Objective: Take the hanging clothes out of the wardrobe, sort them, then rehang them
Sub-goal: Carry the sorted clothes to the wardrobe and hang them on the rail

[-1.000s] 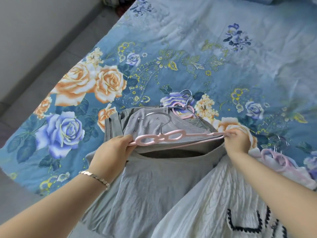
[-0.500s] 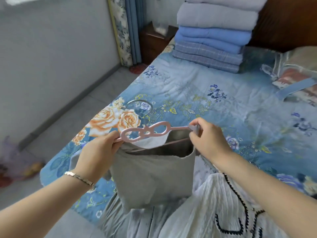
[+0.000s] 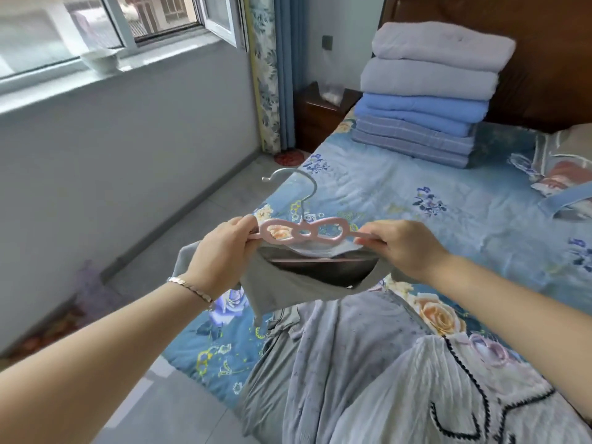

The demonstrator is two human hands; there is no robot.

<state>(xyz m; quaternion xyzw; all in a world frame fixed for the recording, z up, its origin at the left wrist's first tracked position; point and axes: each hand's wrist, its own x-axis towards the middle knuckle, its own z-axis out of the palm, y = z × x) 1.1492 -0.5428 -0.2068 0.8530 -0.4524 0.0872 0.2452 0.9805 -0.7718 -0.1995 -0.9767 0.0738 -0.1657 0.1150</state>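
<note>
I hold a pink hanger with a metal hook up in the air over the near side of the bed. My left hand grips its left end and my right hand pinches its right end. A grey garment hangs from the hanger between my hands. Below it on the bed lie a pale grey dotted garment and a white textured garment with black trim.
The bed has a blue floral cover. A stack of folded blankets sits at its head by a dark headboard, a pillow to the right. A nightstand, curtains and a window wall stand left, with grey floor between.
I have lifted the hanger with the grey garment up off the bed. My view has risen from the bed cover to the room.
</note>
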